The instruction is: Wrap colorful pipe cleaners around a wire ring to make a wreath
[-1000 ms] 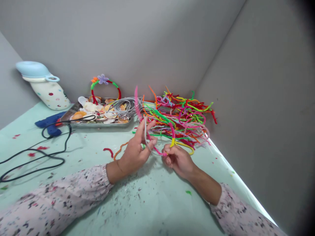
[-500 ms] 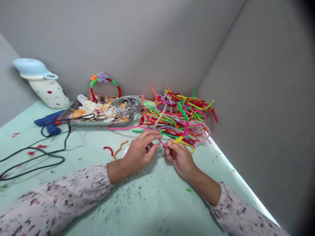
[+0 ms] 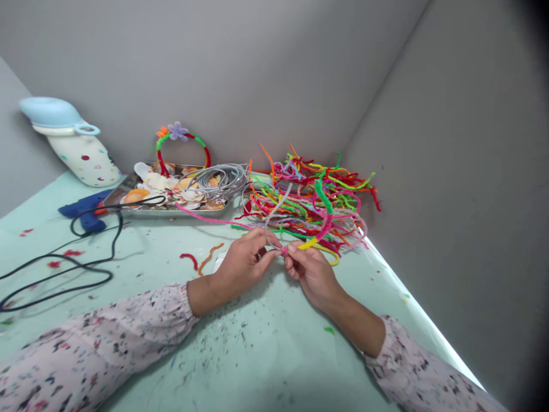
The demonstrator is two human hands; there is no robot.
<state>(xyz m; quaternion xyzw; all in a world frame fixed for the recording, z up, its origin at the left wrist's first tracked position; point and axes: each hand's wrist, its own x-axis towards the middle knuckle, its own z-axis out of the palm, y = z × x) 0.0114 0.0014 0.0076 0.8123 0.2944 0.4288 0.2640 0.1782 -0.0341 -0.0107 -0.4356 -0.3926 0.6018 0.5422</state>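
Observation:
My right hand [image 3: 312,273] pinches a wire wrapped in pipe cleaner at its yellow part [image 3: 307,244]. Beyond that, the wrapped length curves up through pink to a green end [image 3: 322,191]. At the pink part beside the right fingertips, my left hand [image 3: 246,257] is closed, thumb against fingers, on a pink pipe cleaner [image 3: 210,219]. Its loose tail stretches left past the tray's front edge. A bare grey wire end [image 3: 278,204] rises above the left fingers. The fingertips hide exactly how the pink strand meets the wire.
Behind my hands lies a heap of coloured pipe cleaners [image 3: 295,214]. A metal tray [image 3: 171,213] holds cut scraps, a coil of grey wire [image 3: 225,182] and a flowered pipe-cleaner hoop [image 3: 207,150]. Leftward are a blue glue gun [image 3: 88,214], its black cord [image 3: 112,252] and a bottle [image 3: 81,151].
My left fingertips have closed in on the pink part beside my right hand. The pink tail's far end has swung up over the tray's edge, and the bare wire tilts slightly differently.

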